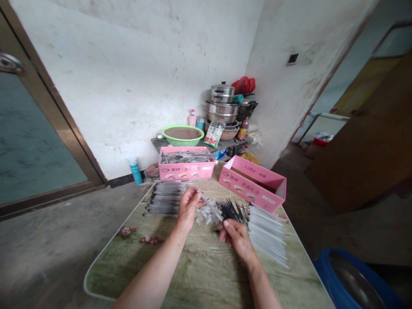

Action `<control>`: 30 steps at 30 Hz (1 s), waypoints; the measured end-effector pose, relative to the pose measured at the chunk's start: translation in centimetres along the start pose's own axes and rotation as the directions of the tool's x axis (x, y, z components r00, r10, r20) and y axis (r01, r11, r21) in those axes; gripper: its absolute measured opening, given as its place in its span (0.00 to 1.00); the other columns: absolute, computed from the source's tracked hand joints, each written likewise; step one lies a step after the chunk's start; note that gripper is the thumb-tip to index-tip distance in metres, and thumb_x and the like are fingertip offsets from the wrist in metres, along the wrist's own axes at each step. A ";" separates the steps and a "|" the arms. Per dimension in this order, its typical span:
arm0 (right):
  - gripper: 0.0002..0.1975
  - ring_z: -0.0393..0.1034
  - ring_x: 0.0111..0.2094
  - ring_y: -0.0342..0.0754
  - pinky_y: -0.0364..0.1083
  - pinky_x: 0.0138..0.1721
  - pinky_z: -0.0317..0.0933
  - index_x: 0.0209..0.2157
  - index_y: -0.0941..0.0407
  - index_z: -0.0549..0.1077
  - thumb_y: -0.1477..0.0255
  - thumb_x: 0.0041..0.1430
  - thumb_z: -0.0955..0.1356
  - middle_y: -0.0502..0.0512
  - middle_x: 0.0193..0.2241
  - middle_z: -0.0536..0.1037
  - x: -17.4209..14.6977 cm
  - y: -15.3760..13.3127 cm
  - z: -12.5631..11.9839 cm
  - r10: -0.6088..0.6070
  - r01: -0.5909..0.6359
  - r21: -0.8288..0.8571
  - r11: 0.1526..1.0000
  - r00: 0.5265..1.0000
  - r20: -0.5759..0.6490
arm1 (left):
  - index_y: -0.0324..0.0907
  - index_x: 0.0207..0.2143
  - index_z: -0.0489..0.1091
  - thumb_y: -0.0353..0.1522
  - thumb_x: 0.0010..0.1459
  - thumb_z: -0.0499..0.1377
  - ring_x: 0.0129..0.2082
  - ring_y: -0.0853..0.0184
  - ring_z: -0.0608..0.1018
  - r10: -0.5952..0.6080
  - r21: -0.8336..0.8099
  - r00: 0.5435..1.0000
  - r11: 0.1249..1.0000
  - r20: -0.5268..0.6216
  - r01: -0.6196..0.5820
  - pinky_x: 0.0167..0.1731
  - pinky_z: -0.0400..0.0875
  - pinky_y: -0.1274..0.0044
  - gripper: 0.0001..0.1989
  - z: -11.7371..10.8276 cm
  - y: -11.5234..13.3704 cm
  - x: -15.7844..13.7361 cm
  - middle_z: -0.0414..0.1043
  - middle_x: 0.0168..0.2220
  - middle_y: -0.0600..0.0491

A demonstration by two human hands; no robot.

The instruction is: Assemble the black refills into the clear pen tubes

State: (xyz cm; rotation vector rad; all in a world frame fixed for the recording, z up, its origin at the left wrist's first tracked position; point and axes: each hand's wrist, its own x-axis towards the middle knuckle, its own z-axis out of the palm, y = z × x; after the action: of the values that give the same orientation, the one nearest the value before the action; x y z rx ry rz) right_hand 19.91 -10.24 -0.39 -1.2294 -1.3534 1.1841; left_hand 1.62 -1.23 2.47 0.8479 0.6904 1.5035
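Note:
A slim translucent pen barrel (pixel 210 206) slants between my two hands above the table. My left hand (pixel 188 207) pinches its upper left end, and my right hand (pixel 237 238) grips the lower right end, where the fingers hide the tip. Small whitish plastic pieces (pixel 201 215) lie heaped under the barrel. Beside them, near my right hand, is a pile of thin black pen parts (pixel 232 208). Clear tubes (pixel 267 237) lie in a row to the right. Dark-tipped pens (pixel 165 198) are lined up left of my left hand.
At the table's (pixel 128 266) far edge stand a pink box (pixel 185 172) full of pens and another pink box (pixel 238 189) with its brown inside showing. Behind are a green basin (pixel 183 141) and stacked steel pots (pixel 222 112). A blue tub (pixel 325 268) stands at right.

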 end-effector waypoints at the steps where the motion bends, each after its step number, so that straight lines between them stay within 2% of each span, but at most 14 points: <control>1: 0.25 0.61 0.16 0.42 0.41 0.18 0.53 0.33 0.58 0.76 0.51 0.63 0.62 0.52 0.18 0.76 -0.1 0.0 0.0 -0.001 0.001 0.023 1.000 1.000 0.005 | 0.41 0.37 0.68 0.41 0.47 0.69 0.32 0.68 0.76 -0.003 -0.001 1.000 1.000 -0.006 0.003 0.31 0.75 0.76 0.20 0.0 0.0 0.0 0.72 0.33 0.54; 3: 0.23 0.60 0.16 0.41 0.40 0.18 0.53 0.31 0.59 0.76 0.52 0.62 0.64 0.51 0.17 0.75 -0.2 -0.2 0.0 -0.007 0.006 0.056 0.998 1.000 0.003 | 0.41 0.37 0.68 0.41 0.46 0.69 0.31 0.68 0.76 -0.019 0.002 1.000 1.000 -0.007 0.019 0.30 0.75 0.77 0.20 -0.1 -0.1 0.0 0.73 0.32 0.54; 8: 0.21 0.59 0.15 0.41 0.41 0.18 0.53 0.30 0.59 0.76 0.54 0.60 0.67 0.51 0.17 0.75 -0.3 -0.2 -0.2 -0.013 0.019 0.120 0.993 0.999 -0.050 | 0.39 0.39 0.72 0.41 0.45 0.70 0.27 0.71 0.75 -0.069 0.009 0.995 0.998 0.071 0.069 0.30 0.74 0.77 0.21 -0.3 -0.2 0.1 0.73 0.31 0.54; 15: 0.20 0.60 0.16 0.42 0.41 0.20 0.54 0.29 0.59 0.77 0.55 0.59 0.68 0.52 0.17 0.76 -0.2 -0.2 -0.4 -0.017 0.027 0.094 0.995 0.994 -0.105 | 0.37 0.34 0.74 0.39 0.39 0.73 0.24 0.73 0.74 -0.113 -0.042 0.993 0.993 -0.030 0.111 0.29 0.74 0.79 0.21 -0.4 -0.7 0.3 0.72 0.27 0.55; 19: 0.20 0.62 0.18 0.41 0.41 0.22 0.56 0.22 0.58 0.75 0.56 0.58 0.69 0.52 0.18 0.75 -0.3 -0.6 -0.5 -0.054 0.057 0.010 0.998 0.988 -0.146 | 0.36 0.34 0.74 0.39 0.38 0.74 0.24 0.73 0.74 -0.122 -0.044 0.992 0.992 -0.041 0.120 0.29 0.74 0.79 0.22 -0.6 -1.0 0.4 0.72 0.27 0.55; 25: 0.24 0.62 0.15 0.43 0.41 0.18 0.56 0.31 0.59 0.76 0.51 0.61 0.65 0.52 0.17 0.76 -0.2 -0.5 -0.3 0.002 0.007 0.078 0.997 0.994 -0.111 | 0.37 0.33 0.74 0.39 0.39 0.73 0.25 0.73 0.74 -0.119 -0.044 0.993 0.992 -0.025 0.118 0.29 0.74 0.78 0.21 -0.6 -1.0 0.5 0.72 0.27 0.56; 30: 0.21 0.61 0.16 0.42 0.41 0.20 0.56 0.28 0.58 0.75 0.54 0.60 0.67 0.51 0.17 0.76 -0.2 -0.2 -0.4 -0.023 0.027 0.033 0.999 0.994 -0.110 | 0.36 0.34 0.74 0.39 0.40 0.73 0.24 0.73 0.73 -0.119 -0.032 0.993 0.992 -0.027 0.118 0.29 0.74 0.79 0.21 -0.7 -1.0 0.5 0.72 0.27 0.55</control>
State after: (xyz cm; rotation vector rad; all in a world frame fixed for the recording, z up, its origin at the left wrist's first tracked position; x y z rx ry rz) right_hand 20.26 -10.40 -0.20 -1.2321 -1.2590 1.1017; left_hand 1.57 -0.62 1.36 0.7501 0.7251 1.4185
